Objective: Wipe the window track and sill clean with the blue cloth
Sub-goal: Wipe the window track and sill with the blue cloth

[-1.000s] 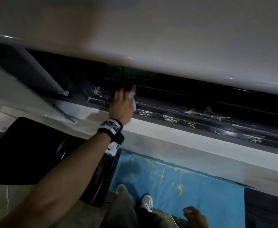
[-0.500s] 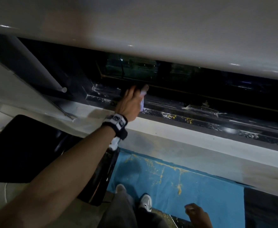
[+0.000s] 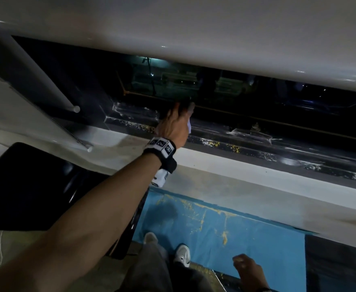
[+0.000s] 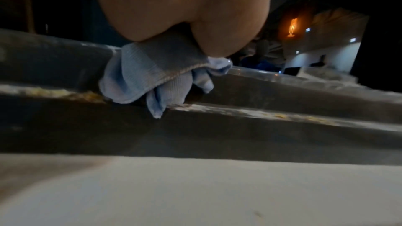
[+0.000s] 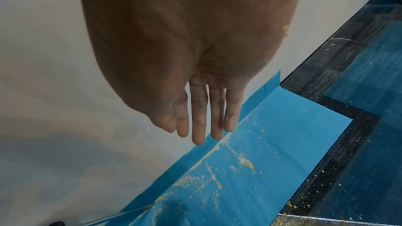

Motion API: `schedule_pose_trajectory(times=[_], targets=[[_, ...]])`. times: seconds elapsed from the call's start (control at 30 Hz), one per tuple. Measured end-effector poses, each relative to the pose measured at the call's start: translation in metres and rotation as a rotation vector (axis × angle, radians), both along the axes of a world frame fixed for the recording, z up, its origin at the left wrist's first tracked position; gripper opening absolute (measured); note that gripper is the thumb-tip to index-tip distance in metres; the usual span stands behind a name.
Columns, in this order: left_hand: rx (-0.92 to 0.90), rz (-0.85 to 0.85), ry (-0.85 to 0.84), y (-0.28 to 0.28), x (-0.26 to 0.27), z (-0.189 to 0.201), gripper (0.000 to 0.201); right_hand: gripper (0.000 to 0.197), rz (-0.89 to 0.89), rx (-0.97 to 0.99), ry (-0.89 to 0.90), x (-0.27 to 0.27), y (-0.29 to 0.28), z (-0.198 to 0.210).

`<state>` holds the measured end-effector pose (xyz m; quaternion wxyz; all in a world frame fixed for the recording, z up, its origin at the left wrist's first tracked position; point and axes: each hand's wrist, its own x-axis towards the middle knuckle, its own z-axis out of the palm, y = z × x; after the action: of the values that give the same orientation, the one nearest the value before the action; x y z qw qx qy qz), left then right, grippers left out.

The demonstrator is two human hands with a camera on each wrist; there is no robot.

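**Cloth working the dark window track**

A dim room by a window track [image 3: 246,142], dark and flecked with yellow-white grit, above the white sill [image 3: 225,163]. The left hand [image 3: 174,125] bunches the blue cloth [image 4: 152,76] against a track rail, mid-wipe; next, I judge, steady pressure rightward along the track. The right hand [image 5: 202,112] hangs below the sill, fingers straight. Compared with a second ago, the left hand sits further right along the track.

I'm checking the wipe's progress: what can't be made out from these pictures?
- Left hand fingers, head view: lost in dark blur.
- Blue cloth grip, left wrist view: palm hides the fingers.
- Window track behind the hand: covered.
- Right hand, head view: cut off by the bottom edge.
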<state>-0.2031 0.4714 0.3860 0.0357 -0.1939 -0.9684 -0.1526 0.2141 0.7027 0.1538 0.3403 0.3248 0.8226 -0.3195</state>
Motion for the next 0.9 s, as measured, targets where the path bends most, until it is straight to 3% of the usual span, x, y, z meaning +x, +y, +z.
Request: schedule_pose_trajectory(times=[0.17, 0.33, 0.4, 0.47, 0.53, 0.7, 0.77, 0.9], targets=[[0.155, -0.188, 0.089, 0.012, 0.054, -0.018, 0.067, 0.018, 0.02, 0.02, 0.035, -0.009, -0.002, 0.006], [0.014, -0.099, -0.076, 0.012, 0.007, 0.015, 0.077, 0.018, 0.068, 0.018, 0.069, -0.017, -0.007, 0.008], [0.03, -0.059, -0.08, 0.024, 0.018, 0.017, 0.073, 0.023, 0.072, 0.018, 0.076, -0.021, -0.009, 0.009], [0.084, -0.126, -0.039, 0.03, 0.043, 0.006, 0.07, 0.021, 0.089, 0.012, 0.086, -0.026, -0.012, 0.011], [0.133, -0.219, -0.024, 0.027, 0.055, 0.0, 0.079, 0.02, 0.103, 0.005, 0.093, -0.029, -0.013, 0.011], [0.018, -0.153, -0.153, 0.031, 0.012, 0.029, 0.084, 0.024, 0.133, 0.004, 0.134, -0.034, -0.015, 0.018], [0.073, -0.136, -0.164, 0.036, 0.023, 0.027, 0.077, 0.027, 0.175, 0.003, 0.179, -0.037, -0.018, 0.022], [0.235, -0.268, -0.135, 0.024, 0.076, 0.019, 0.051, 0.039, 0.152, -0.036, 0.342, -0.054, -0.023, 0.044]])
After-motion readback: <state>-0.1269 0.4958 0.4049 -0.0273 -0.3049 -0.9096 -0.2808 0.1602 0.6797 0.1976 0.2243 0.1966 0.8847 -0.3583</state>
